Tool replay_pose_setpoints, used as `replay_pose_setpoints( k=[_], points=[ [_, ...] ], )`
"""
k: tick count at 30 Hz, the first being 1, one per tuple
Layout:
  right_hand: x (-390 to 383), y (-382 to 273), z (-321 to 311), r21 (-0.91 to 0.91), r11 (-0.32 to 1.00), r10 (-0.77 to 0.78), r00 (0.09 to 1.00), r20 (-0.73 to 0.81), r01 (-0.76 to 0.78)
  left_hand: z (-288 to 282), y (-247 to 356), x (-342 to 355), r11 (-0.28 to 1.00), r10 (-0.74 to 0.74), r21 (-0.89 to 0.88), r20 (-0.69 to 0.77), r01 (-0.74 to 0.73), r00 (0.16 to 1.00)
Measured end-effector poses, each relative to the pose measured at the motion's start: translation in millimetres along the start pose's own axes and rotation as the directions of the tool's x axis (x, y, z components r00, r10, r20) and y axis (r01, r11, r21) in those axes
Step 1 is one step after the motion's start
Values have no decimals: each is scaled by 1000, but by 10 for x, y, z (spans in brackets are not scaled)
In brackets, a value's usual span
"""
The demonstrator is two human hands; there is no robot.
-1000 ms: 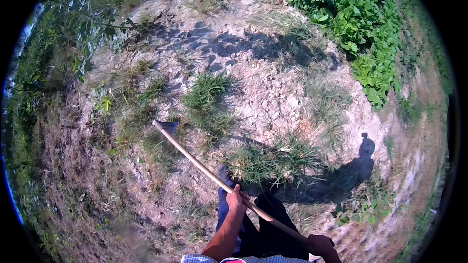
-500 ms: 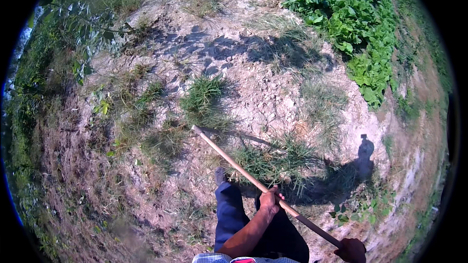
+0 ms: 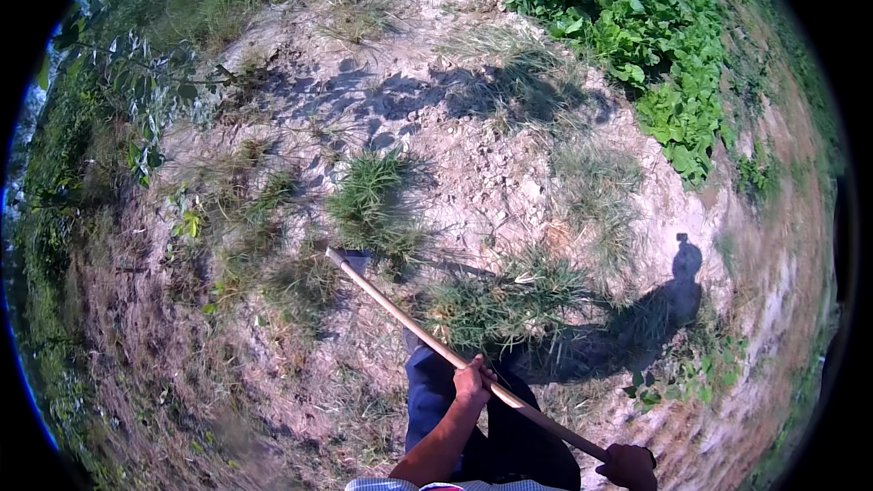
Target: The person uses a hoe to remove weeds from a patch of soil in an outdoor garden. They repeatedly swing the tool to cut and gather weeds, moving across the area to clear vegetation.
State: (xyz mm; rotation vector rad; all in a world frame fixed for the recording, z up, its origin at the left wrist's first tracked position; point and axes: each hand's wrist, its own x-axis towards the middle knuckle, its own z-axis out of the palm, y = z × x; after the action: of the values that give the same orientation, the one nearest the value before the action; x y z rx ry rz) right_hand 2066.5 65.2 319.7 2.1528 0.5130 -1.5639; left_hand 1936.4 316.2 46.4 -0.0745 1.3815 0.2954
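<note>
A hoe with a long pale wooden handle (image 3: 391, 309) slants across in front of my body. My left hand (image 3: 473, 380) is wrapped round the handle near its middle. Close to the handle's lower right end, my right hand (image 3: 627, 466) grips it too. At the far left end, part of the grey hoe blade (image 3: 357, 261) shows beside the wood; whether it touches the soil cannot be made out. Just beyond the blade grows a green grass tuft (image 3: 371, 195). Another grass clump (image 3: 509, 305) lies to the right of the handle.
Leafy green crop plants (image 3: 627, 27) fill the upper right. A leafy branch (image 3: 155, 91) hangs at the upper left. Dry, cloddy soil (image 3: 491, 177) lies ahead, with my shadow (image 3: 684, 277) on the right. My legs in dark trousers (image 3: 432, 391) stand below the handle.
The hoe and both hands have shifted left, and the hoe's head end has dropped slightly lower in view. Its grey blade now shows beside the handle end. Both hands keep their grip.
</note>
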Motion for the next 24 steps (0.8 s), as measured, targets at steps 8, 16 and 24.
replay_pose_setpoints(
  k=[8, 16, 24],
  points=[
    [-600, 688, -43, 11, 972, 232, 956, -181, -234, 463, -989, -204, 942, -334, 95, 147, 322, 931],
    [-265, 715, 161, 214, 971, 111, 994, 12, -111, 458, -686, -220, 977, -142, 174, 97, 124, 985],
    [304, 369, 309, 77, 989, -110, 983, -146, 123, 291, -48, -109, 996, 72, 50, 33, -73, 997]
  ],
)
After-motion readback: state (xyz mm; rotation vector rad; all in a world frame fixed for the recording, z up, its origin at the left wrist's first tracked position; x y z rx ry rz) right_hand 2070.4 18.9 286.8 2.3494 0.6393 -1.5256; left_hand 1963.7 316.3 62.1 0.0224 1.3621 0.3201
